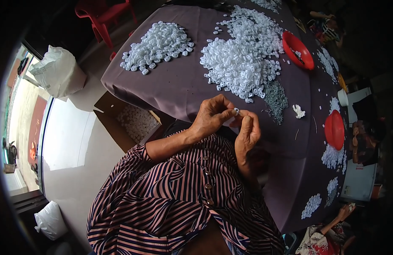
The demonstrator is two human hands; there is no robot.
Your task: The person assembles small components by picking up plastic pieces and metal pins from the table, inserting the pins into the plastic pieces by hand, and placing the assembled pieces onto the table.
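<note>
Head view: both hands meet just this side of the big heap of white plastic pieces (pixel 243 63), close to the chest, likely so the fiddly work sits near the eyes. The left hand (pixel 211 117) has thumb and forefinger pinched shut on one small white plastic piece (pixel 236 111). The right hand (pixel 247 131) rises to it with fingers curled and fingertips closed at the same piece; whether it also holds a pin I cannot tell.

Against that heap, a pile of thin grey metal pins (pixel 275 97) lies touching its near right edge, within easy reach. A second, smaller white heap (pixel 158 42) lies well apart to its left. Two red bowls show: one (pixel 297 49) just right of the heap, another (pixel 334 129) further right and nearer. One open cardboard box (pixel 134 121) with white pieces stands below the purple-clothed table (pixel 171 89), left of the hands.
</note>
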